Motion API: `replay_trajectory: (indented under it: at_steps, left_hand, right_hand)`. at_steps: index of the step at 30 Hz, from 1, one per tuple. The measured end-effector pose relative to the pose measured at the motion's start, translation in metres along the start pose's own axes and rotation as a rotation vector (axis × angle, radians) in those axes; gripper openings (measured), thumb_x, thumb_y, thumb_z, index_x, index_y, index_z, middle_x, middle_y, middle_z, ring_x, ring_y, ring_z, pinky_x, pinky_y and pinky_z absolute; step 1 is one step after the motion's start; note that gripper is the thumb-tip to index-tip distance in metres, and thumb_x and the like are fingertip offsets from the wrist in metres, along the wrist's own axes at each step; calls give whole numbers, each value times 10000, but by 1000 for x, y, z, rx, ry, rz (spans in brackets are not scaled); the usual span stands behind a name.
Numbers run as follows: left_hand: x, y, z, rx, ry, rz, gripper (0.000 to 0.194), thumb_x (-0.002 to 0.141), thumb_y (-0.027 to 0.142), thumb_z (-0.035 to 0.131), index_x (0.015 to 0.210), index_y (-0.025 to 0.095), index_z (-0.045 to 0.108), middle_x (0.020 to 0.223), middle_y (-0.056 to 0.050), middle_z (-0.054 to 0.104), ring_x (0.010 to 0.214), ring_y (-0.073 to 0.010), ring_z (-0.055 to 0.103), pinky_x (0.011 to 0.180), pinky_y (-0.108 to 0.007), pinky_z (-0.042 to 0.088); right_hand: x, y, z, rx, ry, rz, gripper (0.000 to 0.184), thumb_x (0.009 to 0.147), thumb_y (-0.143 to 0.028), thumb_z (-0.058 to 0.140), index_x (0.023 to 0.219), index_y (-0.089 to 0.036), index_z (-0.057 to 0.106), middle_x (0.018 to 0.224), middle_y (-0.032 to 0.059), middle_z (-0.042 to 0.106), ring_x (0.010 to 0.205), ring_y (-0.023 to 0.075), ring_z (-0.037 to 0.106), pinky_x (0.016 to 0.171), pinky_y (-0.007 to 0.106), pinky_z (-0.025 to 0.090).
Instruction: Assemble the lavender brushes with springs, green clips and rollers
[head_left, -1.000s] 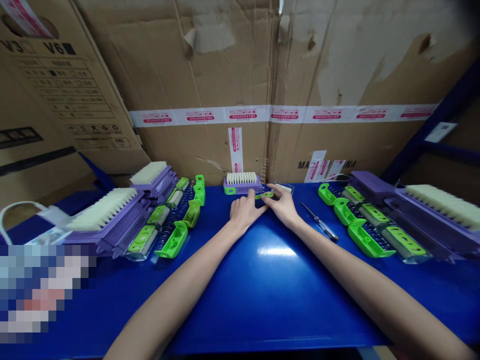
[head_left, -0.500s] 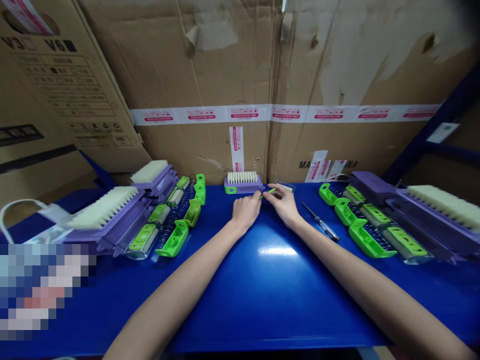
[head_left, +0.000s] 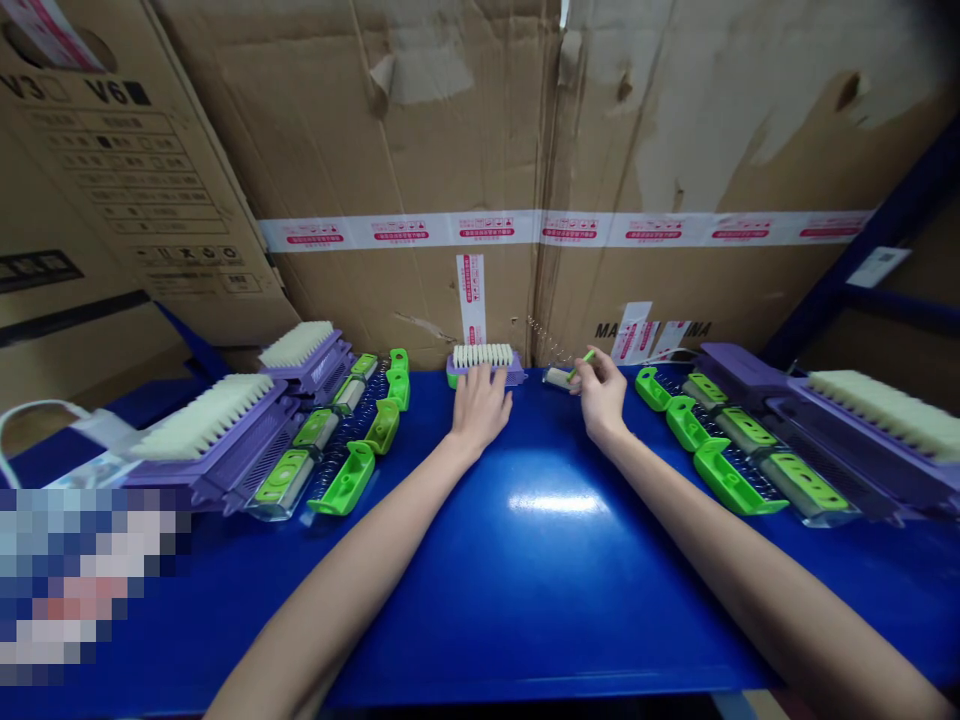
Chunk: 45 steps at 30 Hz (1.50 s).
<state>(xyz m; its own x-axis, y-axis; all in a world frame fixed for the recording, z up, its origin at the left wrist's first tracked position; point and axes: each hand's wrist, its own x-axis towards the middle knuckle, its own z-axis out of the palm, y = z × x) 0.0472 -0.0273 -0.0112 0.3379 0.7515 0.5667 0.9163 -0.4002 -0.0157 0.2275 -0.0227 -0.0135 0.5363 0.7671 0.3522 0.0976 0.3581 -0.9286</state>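
My left hand [head_left: 480,405] reaches to the back of the table, its fingers spread over the front of a small purple brush [head_left: 515,377] with pale bristles. They touch or nearly touch it; the fingers look open rather than wrapped round it. In my right hand [head_left: 602,395] a thin green plastic piece [head_left: 583,364] is pinched between thumb and fingers, tilted upward. Beside that hand lies a small clear case [head_left: 556,377] with a pale block inside. A thin coiled spring [head_left: 551,345] shows above the case.
On the left stand purple brushes [head_left: 210,420], pale cartridges with green tops [head_left: 281,480] and green end caps [head_left: 345,480]. Similar green caps [head_left: 739,480], cartridges [head_left: 810,480] and a purple brush body [head_left: 787,400] line the right. Cardboard [head_left: 405,150] walls the back of the blue table [head_left: 555,600].
My hands have moved apart. The left has left the green piece and gone to the purple brush; the right has carried the piece rightward. The screwdriver no longer shows, apparently behind my right forearm.
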Motion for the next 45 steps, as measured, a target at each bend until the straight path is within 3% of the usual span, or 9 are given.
replay_trajectory:
  at_steps: [6, 9, 14, 18, 23, 26, 33, 38, 45]
  left_hand:
    - [5, -29, 11, 19, 42, -122, 545, 816, 392, 576, 1275, 129, 446, 1393, -249, 374, 1317, -410, 317, 1011, -587, 311]
    - [6, -32, 14, -21, 54, -125, 524, 790, 434, 616, 1160, 86, 489, 1351, -272, 411, 1321, -396, 326, 1045, -564, 299]
    - [6, -34, 16, -105, 113, -144, 603, 711, 472, 704, 1109, 85, 470, 1309, -265, 452, 1308, -372, 362, 1032, -474, 375]
    - [5, -35, 16, -105, 127, -121, 616, 697, 482, 718, 1108, 100, 466, 1261, -238, 500, 1279, -363, 392, 996, -459, 409]
    - [4, -33, 7, -66, 120, -109, 650, 690, 561, 689, 1124, 122, 484, 1145, -163, 554, 1092, -311, 491, 879, -423, 439]
    - [5, -32, -1, 6, 112, -69, 756, 640, 680, 653, 1143, 134, 514, 1045, -143, 559, 1003, -319, 490, 857, -457, 402]
    - [7, -23, -11, 22, 31, -82, 764, 667, 713, 592, 1131, 108, 536, 1108, -198, 540, 1039, -353, 502, 863, -457, 408]
    - [8, -19, -12, 25, -95, -130, 654, 759, 601, 583, 1162, 95, 487, 970, -177, 619, 939, -321, 578, 764, -398, 456]
    - [4, -39, -6, -57, 78, 212, 589, 810, 451, 586, 1281, 130, 437, 1152, -159, 554, 1080, -296, 504, 913, -414, 405]
  right_hand:
    - [8, 3, -10, -142, 87, -40, 555, 752, -432, 515, 1202, -114, 587, 938, 89, 674, 758, 201, 627, 682, 337, 523]
    - [7, -1, -11, -249, 108, -107, 521, 756, -411, 515, 1158, -98, 629, 1021, 122, 684, 937, 244, 628, 846, 374, 491]
    - [4, -10, -12, -383, 86, -160, 486, 751, -346, 500, 1112, -68, 668, 1025, 151, 691, 986, 255, 622, 927, 382, 447]
    - [4, -9, -13, -406, 33, -140, 490, 746, -341, 496, 1120, -73, 668, 957, 142, 700, 900, 252, 645, 865, 383, 484]
    - [2, -9, -11, -356, -45, 11, 542, 749, -339, 502, 1224, -102, 609, 861, 113, 696, 547, 174, 622, 539, 321, 534]
    - [2, -6, -8, -267, -110, 93, 560, 732, -322, 556, 1250, -114, 582, 810, 79, 685, 519, 155, 613, 423, 277, 522]
    - [7, 10, -7, -151, -179, 90, 502, 698, -306, 660, 1166, -127, 625, 809, 69, 683, 602, 160, 637, 425, 272, 561]
    - [7, 9, -8, -126, -177, 60, 521, 702, -330, 657, 1179, -125, 616, 891, 92, 690, 627, 155, 643, 432, 244, 547]
    - [8, 7, -9, -54, -190, -5, 615, 678, -445, 652, 1183, -97, 609, 1040, 146, 651, 735, 196, 647, 543, 327, 578]
